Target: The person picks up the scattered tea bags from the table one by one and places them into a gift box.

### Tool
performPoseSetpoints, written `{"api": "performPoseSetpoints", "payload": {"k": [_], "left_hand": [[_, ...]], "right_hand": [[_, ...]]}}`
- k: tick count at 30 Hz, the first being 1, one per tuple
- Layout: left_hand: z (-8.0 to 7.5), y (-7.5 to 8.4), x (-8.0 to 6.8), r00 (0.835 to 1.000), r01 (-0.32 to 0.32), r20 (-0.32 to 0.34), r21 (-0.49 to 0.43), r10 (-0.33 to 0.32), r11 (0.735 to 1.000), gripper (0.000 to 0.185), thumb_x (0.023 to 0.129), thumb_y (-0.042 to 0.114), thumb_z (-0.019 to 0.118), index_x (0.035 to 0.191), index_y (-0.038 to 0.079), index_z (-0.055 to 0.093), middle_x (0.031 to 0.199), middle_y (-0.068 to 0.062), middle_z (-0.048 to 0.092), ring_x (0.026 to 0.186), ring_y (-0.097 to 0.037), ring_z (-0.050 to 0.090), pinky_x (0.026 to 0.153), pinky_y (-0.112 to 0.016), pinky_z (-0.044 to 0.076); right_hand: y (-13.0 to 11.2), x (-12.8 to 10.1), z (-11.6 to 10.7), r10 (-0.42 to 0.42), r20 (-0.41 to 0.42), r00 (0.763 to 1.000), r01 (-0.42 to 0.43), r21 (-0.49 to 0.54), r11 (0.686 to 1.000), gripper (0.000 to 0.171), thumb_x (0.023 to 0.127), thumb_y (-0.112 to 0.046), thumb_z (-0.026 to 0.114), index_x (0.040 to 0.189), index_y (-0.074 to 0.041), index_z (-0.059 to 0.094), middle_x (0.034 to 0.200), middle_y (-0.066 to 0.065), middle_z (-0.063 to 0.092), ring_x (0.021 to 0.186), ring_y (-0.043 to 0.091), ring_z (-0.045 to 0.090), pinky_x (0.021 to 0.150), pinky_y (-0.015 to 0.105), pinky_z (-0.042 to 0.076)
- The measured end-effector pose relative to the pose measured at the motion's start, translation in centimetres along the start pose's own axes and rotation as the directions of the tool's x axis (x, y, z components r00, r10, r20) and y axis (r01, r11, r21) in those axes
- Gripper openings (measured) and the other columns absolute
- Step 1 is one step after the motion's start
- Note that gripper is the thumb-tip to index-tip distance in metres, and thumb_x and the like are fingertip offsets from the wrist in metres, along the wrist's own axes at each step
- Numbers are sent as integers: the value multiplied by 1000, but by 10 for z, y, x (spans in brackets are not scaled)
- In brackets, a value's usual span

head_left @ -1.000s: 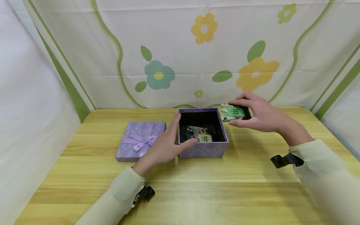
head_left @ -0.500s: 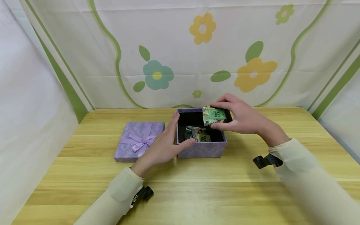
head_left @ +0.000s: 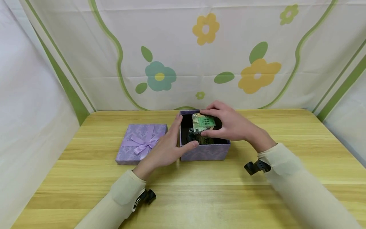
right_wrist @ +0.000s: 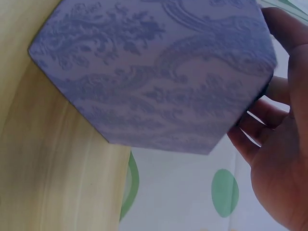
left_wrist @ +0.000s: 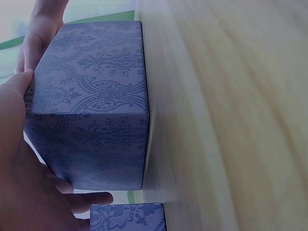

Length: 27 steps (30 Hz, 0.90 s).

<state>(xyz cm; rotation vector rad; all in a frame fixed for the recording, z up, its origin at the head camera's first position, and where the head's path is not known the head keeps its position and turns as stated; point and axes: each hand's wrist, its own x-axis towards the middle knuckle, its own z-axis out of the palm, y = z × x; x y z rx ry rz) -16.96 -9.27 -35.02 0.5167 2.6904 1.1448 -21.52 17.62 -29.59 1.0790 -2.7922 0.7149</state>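
**Wooden table with two purple pieces**

A light wooden table (head_left: pixel 200 190) with visible grain carries everything. An open purple patterned box (head_left: pixel 204 152) stands on it near the far middle. Just left of it, slightly apart, a flat purple lid (head_left: pixel 141 143) with a ribbon bow lies on the tabletop.
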Motion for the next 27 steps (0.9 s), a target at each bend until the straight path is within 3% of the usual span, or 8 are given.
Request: {"api": "performPoseSetpoints", "payload": {"k": [8,22,27], "left_hand": [[0,1,0,1000,-10,-3,3,10,1000,111,90,86,55,168,44,-11,178,18,-7,165,-30,18,126,-70,27],[-2,0,-2,1000,-18,9,-2,18,1000,107,93,83,55,167,45,-13,178,17,-10,165,-33,18,125,-73,25],[-2,0,-3,1000,-21,4,-5,21,1000,108,93,83,55,168,44,-11,178,18,-10,165,-32,19,125,-71,27]], "right_hand": [[1,3,11,-5,29,1000,5,-3,1000,73,90,-45,85,148,-5,63,135,8,58,121,25,59,105,48,51],[0,4,18,21,108,994,-16,-51,999,77,88,-46,86,148,-4,62,142,14,60,133,33,55,113,55,47],[-1,0,14,58,115,992,-55,-28,998,76,92,-48,82,153,-9,58,151,14,55,141,36,50,117,59,43]]}}
